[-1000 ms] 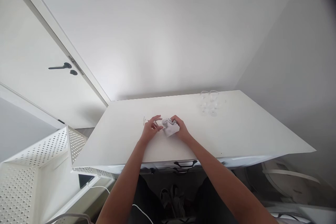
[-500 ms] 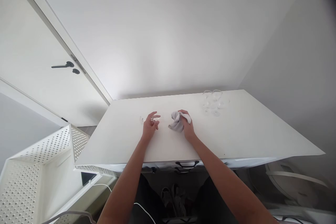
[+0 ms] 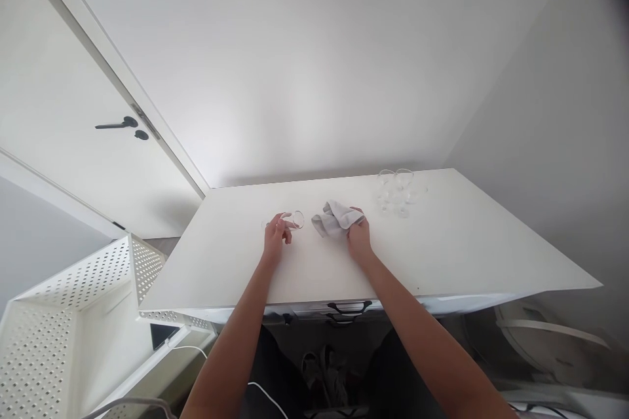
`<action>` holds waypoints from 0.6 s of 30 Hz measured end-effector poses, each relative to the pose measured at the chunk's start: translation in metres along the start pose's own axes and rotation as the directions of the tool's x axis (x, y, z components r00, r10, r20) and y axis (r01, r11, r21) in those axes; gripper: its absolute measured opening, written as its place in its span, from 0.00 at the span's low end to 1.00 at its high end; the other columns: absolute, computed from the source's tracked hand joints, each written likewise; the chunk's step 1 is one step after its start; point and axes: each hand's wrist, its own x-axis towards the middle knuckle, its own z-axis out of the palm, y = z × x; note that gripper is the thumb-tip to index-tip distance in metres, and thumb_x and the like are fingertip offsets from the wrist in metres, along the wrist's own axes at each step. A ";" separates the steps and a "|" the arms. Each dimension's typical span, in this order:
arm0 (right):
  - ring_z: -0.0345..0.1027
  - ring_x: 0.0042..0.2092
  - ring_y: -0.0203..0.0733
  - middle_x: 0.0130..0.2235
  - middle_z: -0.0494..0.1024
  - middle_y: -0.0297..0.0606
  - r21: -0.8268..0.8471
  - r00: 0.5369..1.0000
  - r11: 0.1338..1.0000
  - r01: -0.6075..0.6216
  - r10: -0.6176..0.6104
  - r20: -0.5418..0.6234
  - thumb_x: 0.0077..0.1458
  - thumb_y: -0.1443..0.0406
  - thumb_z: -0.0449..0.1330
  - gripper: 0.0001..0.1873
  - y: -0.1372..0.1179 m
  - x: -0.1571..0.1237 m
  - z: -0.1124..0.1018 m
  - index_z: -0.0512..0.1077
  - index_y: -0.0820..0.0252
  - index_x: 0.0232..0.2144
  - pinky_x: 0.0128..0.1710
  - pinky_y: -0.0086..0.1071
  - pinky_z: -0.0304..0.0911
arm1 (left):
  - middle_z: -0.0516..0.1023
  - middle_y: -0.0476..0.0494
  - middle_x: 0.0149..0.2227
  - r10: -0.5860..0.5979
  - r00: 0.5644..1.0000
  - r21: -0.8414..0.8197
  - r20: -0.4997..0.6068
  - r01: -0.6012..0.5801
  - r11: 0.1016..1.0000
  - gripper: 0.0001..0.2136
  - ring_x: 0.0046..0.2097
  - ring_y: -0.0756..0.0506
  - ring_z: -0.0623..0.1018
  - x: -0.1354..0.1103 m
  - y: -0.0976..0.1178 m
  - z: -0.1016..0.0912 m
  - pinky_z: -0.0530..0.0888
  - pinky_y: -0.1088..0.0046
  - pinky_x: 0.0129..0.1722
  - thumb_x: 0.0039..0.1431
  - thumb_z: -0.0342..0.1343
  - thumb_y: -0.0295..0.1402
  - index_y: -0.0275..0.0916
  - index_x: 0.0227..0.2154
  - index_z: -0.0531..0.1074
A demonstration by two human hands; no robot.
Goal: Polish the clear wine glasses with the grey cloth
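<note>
My left hand (image 3: 275, 234) is closed round a small clear stemmed glass (image 3: 295, 220), held on its side just over the white table (image 3: 442, 242), its rim pointing right. My right hand (image 3: 358, 233) grips a crumpled grey cloth (image 3: 333, 220), which spreads out to the left of my fingers. A short gap separates the cloth from the glass. Both forearms reach in from the bottom of the view.
Several clear stemmed glasses (image 3: 399, 188) stand together at the table's far right, near the wall. A white perforated shelf unit (image 3: 73, 314) stands low on the left. Behind it is a white door with a black handle (image 3: 118, 124).
The cloth has come away from the glass and moved right with my right hand. My left hand has turned the glass so its rim now shows.
</note>
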 end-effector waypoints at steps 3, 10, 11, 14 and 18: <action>0.64 0.37 0.39 0.37 0.73 0.35 -0.039 0.998 0.999 0.004 -0.006 -0.062 0.46 0.61 0.61 0.16 0.000 0.000 -0.004 0.70 0.55 0.40 0.34 0.29 0.63 | 0.83 0.37 0.40 -0.019 0.999 -0.013 -0.044 0.018 1.000 0.26 0.22 0.53 0.65 0.000 0.001 0.000 0.66 0.72 0.24 0.69 0.43 0.55 0.37 0.49 0.73; 0.66 0.37 0.42 0.37 0.75 0.34 -0.271 0.970 0.931 0.244 -0.238 0.055 0.45 0.66 0.59 0.15 -0.011 -0.016 0.010 0.72 0.53 0.39 0.36 0.32 0.62 | 0.84 0.40 0.39 -0.031 0.999 0.132 -0.036 0.035 0.991 0.24 0.22 0.52 0.68 0.002 -0.008 0.003 0.68 0.74 0.24 0.66 0.49 0.56 0.41 0.50 0.73; 0.67 0.39 0.44 0.38 0.77 0.34 -0.293 0.958 0.914 0.280 -0.247 0.144 0.45 0.67 0.60 0.15 -0.011 -0.021 0.015 0.73 0.53 0.39 0.38 0.33 0.63 | 0.84 0.41 0.38 -0.033 0.999 0.152 -0.023 0.036 0.988 0.24 0.21 0.53 0.68 0.002 -0.010 0.003 0.68 0.74 0.24 0.65 0.50 0.55 0.42 0.50 0.72; 0.72 0.43 0.48 0.42 0.80 0.36 -0.285 0.876 0.898 0.336 -0.186 0.445 0.47 0.67 0.60 0.16 -0.010 -0.033 0.027 0.74 0.52 0.41 0.45 0.38 0.65 | 0.83 0.43 0.36 -0.023 1.000 0.215 -0.002 0.023 0.976 0.22 0.21 0.53 0.68 0.001 -0.013 0.003 0.68 0.74 0.25 0.64 0.53 0.53 0.42 0.50 0.71; 0.72 0.53 0.49 0.53 0.77 0.43 -0.181 0.776 0.934 0.309 -0.137 0.616 0.55 0.64 0.60 0.25 -0.013 -0.039 0.034 0.66 0.51 0.55 0.53 0.43 0.64 | 0.82 0.43 0.42 0.022 1.000 0.243 0.015 -0.025 0.970 0.22 0.22 0.54 0.69 0.000 -0.012 0.004 0.70 0.74 0.25 0.64 0.56 0.49 0.44 0.55 0.68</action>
